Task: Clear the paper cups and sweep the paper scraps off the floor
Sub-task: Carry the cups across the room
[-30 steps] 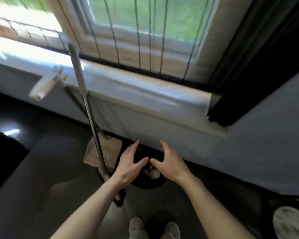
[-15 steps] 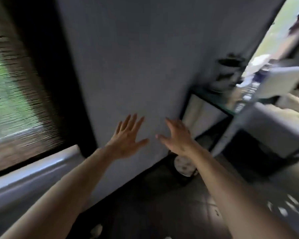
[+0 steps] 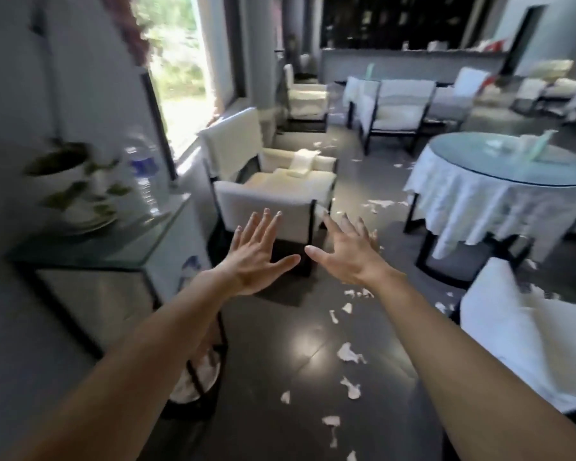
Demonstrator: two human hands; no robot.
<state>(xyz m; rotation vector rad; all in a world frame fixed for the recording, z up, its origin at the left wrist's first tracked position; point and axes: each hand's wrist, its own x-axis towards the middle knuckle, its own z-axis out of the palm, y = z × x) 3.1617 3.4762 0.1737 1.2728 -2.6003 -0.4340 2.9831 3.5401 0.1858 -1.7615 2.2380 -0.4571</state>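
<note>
View has swung from a wall corner half a second ago into a dining room. Two hands up, holding nothing: left hand (image 3: 253,257), right hand (image 3: 346,251), fingers (image 3: 266,224) spread. Paper scraps (image 3: 348,352), about nine near and more blurred beyond, trail down the open floor (image 3: 280,327) lane between side table (image 3: 113,251) and round table (image 3: 479,151).

cam: head-worn, wide-angle | faces: forward and down along both bare arms (image 3: 167,327) | near: left hand (image 3: 256,261), right hand (image 3: 350,257) mid-frame | past fingertips (image 3: 266,213): armchair (image 3: 266,201), round table (image 3: 499,194) | under fingers (image 3: 331,227): floor (image 3: 280,331) with paper scraps (image 3: 348,352)
</note>
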